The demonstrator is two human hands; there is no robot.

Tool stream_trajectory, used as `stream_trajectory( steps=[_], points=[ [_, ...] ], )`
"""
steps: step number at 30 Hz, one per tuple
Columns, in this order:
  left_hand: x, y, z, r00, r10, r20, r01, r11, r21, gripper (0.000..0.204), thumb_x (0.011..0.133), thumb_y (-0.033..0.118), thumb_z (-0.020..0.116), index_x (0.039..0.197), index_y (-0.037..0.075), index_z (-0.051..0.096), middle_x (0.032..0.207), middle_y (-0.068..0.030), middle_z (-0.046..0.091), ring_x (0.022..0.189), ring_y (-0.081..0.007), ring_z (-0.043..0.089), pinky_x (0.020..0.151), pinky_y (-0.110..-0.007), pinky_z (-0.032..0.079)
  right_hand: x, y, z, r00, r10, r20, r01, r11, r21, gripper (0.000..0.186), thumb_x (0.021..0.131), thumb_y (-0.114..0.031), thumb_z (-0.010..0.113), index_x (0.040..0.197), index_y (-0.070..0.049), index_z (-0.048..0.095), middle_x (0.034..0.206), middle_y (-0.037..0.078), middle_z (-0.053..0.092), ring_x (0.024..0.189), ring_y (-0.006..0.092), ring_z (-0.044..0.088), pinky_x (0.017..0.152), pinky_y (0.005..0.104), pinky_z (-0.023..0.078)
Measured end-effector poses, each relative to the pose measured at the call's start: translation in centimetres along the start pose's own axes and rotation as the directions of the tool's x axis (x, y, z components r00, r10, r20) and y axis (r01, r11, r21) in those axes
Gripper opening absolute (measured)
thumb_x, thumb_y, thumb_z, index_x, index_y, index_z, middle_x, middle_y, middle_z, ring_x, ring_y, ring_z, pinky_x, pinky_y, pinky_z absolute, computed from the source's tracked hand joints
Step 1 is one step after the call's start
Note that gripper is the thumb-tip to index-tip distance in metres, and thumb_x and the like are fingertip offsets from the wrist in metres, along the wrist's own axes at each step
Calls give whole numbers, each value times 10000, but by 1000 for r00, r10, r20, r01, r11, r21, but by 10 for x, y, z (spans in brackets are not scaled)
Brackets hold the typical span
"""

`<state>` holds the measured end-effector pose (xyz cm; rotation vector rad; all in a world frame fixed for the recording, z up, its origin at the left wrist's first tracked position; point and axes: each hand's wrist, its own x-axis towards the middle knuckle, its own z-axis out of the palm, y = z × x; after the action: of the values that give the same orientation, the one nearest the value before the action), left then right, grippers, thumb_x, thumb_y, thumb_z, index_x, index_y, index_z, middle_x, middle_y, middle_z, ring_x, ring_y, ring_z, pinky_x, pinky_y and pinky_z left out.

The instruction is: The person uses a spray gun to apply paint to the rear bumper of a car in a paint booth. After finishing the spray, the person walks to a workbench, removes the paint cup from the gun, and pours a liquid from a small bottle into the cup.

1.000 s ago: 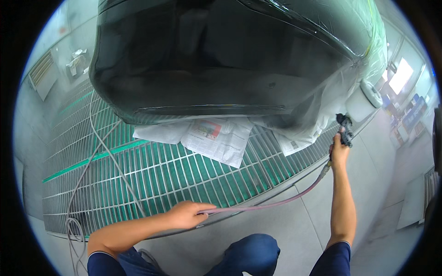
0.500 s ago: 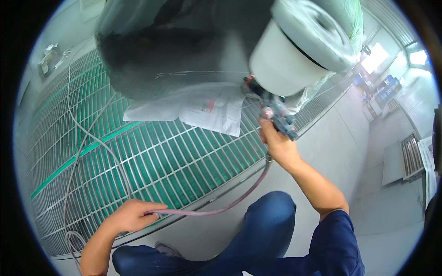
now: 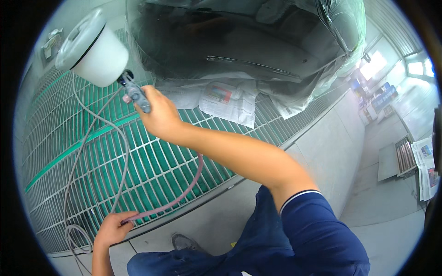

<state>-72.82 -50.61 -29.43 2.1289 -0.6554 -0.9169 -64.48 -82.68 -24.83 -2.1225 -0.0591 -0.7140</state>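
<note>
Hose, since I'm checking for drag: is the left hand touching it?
Touching. The head view shows the hose gripped in the left hand.

There are two hands point(image 3: 160, 114), one spray gun point(image 3: 138, 95) and one white cup point(image 3: 103, 60).

The person wears a navy-blue shirt point(image 3: 329, 234) with short sleeves. The right sleeve point(image 3: 306, 214) is smooth, plain and fairly wide, and ends around the elbow in a hem point(image 3: 300, 192) edged with a narrow white stripe. From there down, the right forearm point(image 3: 230, 145) is bare, slender and tapers to the wrist; the left forearm point(image 3: 102, 261) is bare too. The right hand point(image 3: 159, 115) and the left hand point(image 3: 112, 229) are ungloved. The trousers point(image 3: 260, 225) are dark blue and look like denim, with softly creased cloth and a slightly paler tone in places. A grey shoe point(image 3: 185, 242) shows, its finer details too small to tell.
</note>
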Motion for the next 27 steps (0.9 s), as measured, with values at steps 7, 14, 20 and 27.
stream_trajectory(
  steps=[7,14,20,27],
  points=[
    [33,5,21,998,55,24,-55,998,16,346,857,73,631,1195,19,677,790,-138,679,648,-185,618,631,-316,494,12,77,-1,996,19,87,-2,981,-193,262,884,-171,648,1101,-61,550,1058,204,644,982,429,620,819,505,495],
    [74,60,53,964,51,262,-87,988,127,360,874,111,645,1232,93,678,840,-151,703,704,-244,666,670,-346,515,-68,91,-150,997,82,13,-83,996,41,284,950,-264,672,1122,-61,572,887,109,636,787,239,624,719,376,501],
    [118,126,94,892,143,430,-245,951,191,396,883,156,648,1278,124,649,912,-171,713,775,-281,699,699,-371,531,-129,105,-309,915,392,-95,-367,906,210,244,981,-305,640,954,-67,593,737,0,540,641,101,487,579,277,417],
    [185,214,167,829,239,506,-362,919,159,394,892,181,625,1280,116,642,885,-174,705,750,-318,687,678,-399,527,-172,186,-459,817,471,-332,-377,873,311,284,1019,-237,558,1153,13,559,844,43,570,560,104,500,501,248,386]
  ],
)
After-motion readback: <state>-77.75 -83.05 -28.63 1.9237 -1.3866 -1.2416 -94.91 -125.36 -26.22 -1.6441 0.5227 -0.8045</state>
